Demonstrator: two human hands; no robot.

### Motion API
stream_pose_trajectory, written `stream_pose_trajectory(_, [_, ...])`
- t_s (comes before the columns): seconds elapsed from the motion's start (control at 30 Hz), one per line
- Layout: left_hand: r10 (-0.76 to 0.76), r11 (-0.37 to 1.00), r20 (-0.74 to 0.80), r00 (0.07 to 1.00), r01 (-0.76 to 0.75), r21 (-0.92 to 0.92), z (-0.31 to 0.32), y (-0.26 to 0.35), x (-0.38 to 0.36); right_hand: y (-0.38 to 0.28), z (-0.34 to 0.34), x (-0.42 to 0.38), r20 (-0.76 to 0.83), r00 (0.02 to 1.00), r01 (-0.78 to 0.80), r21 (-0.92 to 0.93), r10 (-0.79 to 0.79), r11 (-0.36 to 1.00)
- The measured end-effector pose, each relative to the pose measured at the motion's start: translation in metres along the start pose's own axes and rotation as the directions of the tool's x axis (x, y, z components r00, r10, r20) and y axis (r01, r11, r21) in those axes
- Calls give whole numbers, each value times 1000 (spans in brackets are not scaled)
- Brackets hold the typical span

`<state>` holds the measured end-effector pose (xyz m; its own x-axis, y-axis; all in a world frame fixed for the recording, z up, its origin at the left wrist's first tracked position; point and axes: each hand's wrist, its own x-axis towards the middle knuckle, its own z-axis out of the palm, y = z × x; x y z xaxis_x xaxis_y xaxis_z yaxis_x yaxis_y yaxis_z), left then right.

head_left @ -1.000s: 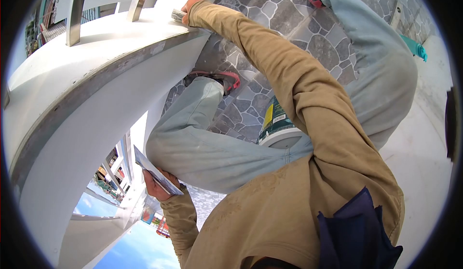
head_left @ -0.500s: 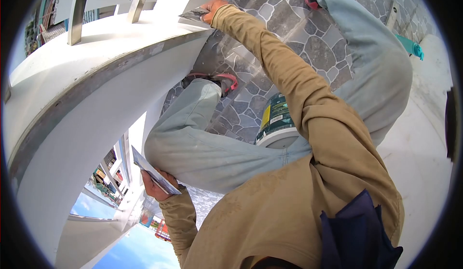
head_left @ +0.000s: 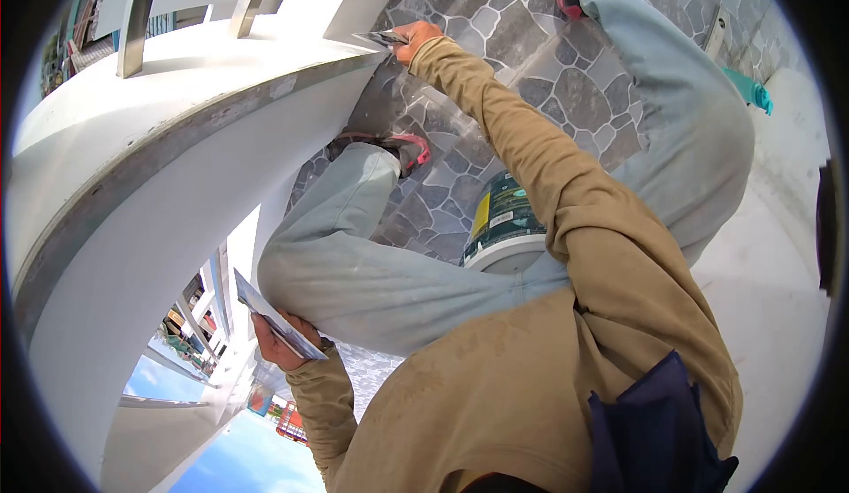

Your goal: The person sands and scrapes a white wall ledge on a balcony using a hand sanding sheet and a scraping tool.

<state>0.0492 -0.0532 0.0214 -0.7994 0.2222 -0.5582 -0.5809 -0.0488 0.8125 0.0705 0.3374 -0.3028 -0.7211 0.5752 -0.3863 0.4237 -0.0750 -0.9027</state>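
Observation:
My right hand [head_left: 417, 42] is closed on a putty knife [head_left: 382, 38], whose thin metal blade reaches the corner end of a curved white ledge [head_left: 190, 73]. Along that ledge's edge runs a rough grey strip [head_left: 168, 128]. At lower left, my left hand [head_left: 281, 341] grips a wide flat scraper blade [head_left: 274, 314], held tilted beside my left knee. The scraper's handle is hidden by the fingers.
Between my legs stands a green bucket [head_left: 508, 219] with a yellow label. Metal posts [head_left: 140, 20] rise from the ledge. Grey stone-patterned paving [head_left: 513, 33] lies underfoot. A teal object [head_left: 750, 91] lies at right by a white surface.
My right hand and the putty knife have shifted slightly right, outward from the ledge's corner. The left hand with the scraper sits slightly farther left in view.

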Motion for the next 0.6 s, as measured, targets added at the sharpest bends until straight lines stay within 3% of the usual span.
stream_pose_trajectory(0.03, [2, 1000, 12, 1000, -2, -3, 1, 0, 0, -5, -1, 7, -35, 990, -139, -171, 135, 975])
stream_pose_trajectory(0.07, [4, 1000, 23, 1000, -3, -4, 6, 0, -2, -9, 3, 14, -29, 985, -174, -251, 172, 952])
stream_pose_trajectory(0.1, [3, 1000, 23, 1000, -3, -5, 16, 0, -4, -17, 7, 16, -29, 985, -174, -252, 172, 952])
stream_pose_trajectory(0.17, [40, 999, -120, 992, -39, 12, 33, -1, -6, -37, 9, 24, 73, 946, -276, -341, 317, 899])
stream_pose_trajectory(0.3, [71, 997, -283, 957, -66, 27, 21, -2, -1, -72, 10, 27, 170, 944, -213, -335, 281, 918])
stream_pose_trajectory(0.5, [7, 1000, -94, 996, -6, 8, 23, -1, -4, -124, -4, 26, 264, 959, -7, -332, 101, 943])
stream_pose_trajectory(0.6, [14, 1000, -59, 998, -16, -26, 15, -1, -2, -140, -16, 19, 227, 972, 110, -203, -62, 973])
